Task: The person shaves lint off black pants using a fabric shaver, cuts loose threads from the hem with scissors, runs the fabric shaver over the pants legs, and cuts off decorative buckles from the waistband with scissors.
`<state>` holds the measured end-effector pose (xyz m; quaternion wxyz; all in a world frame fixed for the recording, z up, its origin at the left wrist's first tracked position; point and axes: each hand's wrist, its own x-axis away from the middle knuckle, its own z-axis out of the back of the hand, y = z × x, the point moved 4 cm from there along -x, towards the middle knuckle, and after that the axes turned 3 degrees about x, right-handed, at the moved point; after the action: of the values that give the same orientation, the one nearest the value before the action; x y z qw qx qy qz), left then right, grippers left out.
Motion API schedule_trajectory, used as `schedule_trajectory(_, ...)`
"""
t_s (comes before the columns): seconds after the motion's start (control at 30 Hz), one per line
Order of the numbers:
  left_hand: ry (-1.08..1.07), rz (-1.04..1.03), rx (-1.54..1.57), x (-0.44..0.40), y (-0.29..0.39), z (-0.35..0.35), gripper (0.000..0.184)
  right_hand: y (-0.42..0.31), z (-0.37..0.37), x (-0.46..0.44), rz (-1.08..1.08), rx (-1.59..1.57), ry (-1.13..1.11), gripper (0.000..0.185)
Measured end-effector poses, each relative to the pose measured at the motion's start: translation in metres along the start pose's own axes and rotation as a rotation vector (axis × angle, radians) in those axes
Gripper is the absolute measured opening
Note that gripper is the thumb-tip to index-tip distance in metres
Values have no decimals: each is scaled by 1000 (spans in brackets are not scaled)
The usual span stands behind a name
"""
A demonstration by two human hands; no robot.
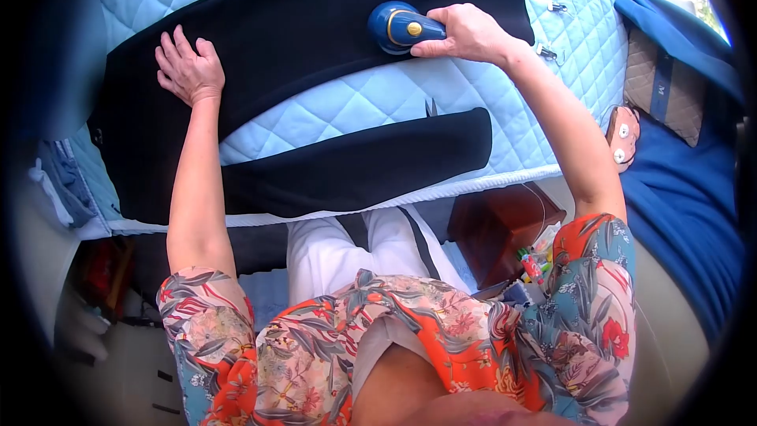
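Observation:
Black trousers lie spread on a light blue quilted cover, one leg along the far side and the other nearer me. My right hand is closed around the handle of a dark blue fabric shaver with a gold button. Its round head rests against the far leg, near the hem end. On the left, my left hand lies flat on the black cloth with its fingers apart, holding nothing. Pointed dark metal tips, like scissors, stick out from behind the nearer leg.
Two small clips, an upper clip and a lower clip, lie right of the hem. A pink slipper-like item sits at the right edge, by blue cloth and a quilted beige piece. Below stands a reddish-brown box.

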<state>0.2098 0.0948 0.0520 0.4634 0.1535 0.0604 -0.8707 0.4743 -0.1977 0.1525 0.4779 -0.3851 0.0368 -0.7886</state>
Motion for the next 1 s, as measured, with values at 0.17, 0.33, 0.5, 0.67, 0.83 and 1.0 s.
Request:
schedule_trajectory(0.17,-4,-3,1,1,-3,1,48,91,36,51,-331,-6,113,49)
schedule_trajectory(0.33,4,-1,-2,1,-3,0,48,149,54,58,-500,-122,192,47)
schedule_trajectory(0.5,28,-15,21,1,-3,1,48,61,45,-15,-153,-103,204,49)
schedule_trajectory(0.67,14,-6,9,1,-3,0,48,117,67,34,-354,-152,196,43)
schedule_trajectory(0.83,17,-11,-13,1,-4,-1,48,127,71,35,-442,-101,133,45)
schedule_trajectory(1.0,36,-24,24,-1,-4,1,47,55,53,-20,-180,-87,137,46)
